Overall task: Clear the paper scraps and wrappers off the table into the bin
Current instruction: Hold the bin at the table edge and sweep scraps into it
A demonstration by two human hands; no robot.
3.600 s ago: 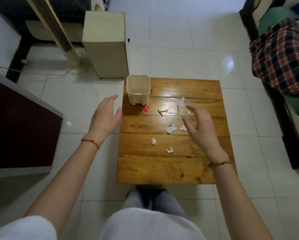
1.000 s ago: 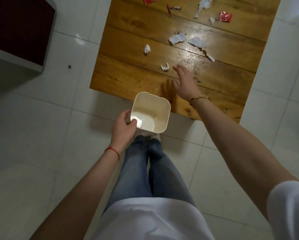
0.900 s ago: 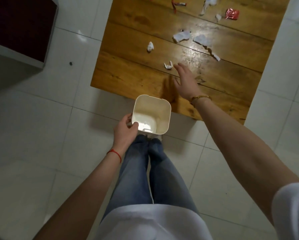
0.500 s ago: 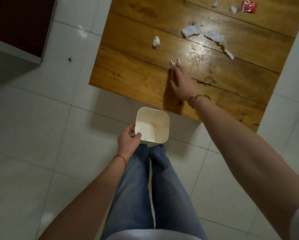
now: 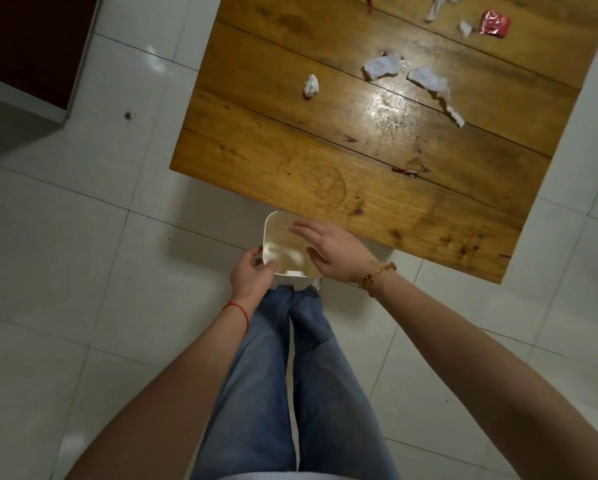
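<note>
Here the right hand [image 5: 335, 252] hangs palm-down over the mouth of the bin [image 5: 277, 237], fingers spread loosely and holding nothing that shows; a gold bracelet [image 5: 377, 274] circles its wrist. A small white scrap [image 5: 294, 273] lies inside the bin against the near wall. The left hand [image 5: 250, 277] pinches the bin's near-left corner, thumb inside the rim and fingers curled around the outside, with a red string [image 5: 238, 310] on that wrist. The bin is held just off the near edge of the wooden table [image 5: 290, 161], above the person's jeans [image 5: 276, 375].

Farther out on the table the litter is spread across the planks. A crumpled white ball [image 5: 311, 85] sits alone toward the left. To its right lie a flat torn white paper [image 5: 382, 66] and, just beside that, a long ragged white strip [image 5: 434, 91] running toward the near right. A tiny red sliver [image 5: 406, 171] rests on a plank seam nearer the person. At the far edge are a red foil wrapper [image 5: 494, 24], a small white bit [image 5: 465, 28] just beside it, and a thin white shred [image 5: 436, 6]. White floor tiles [image 5: 82, 237] surround the table, and a dark cabinet [image 5: 30, 39] stands at the far left.
</note>
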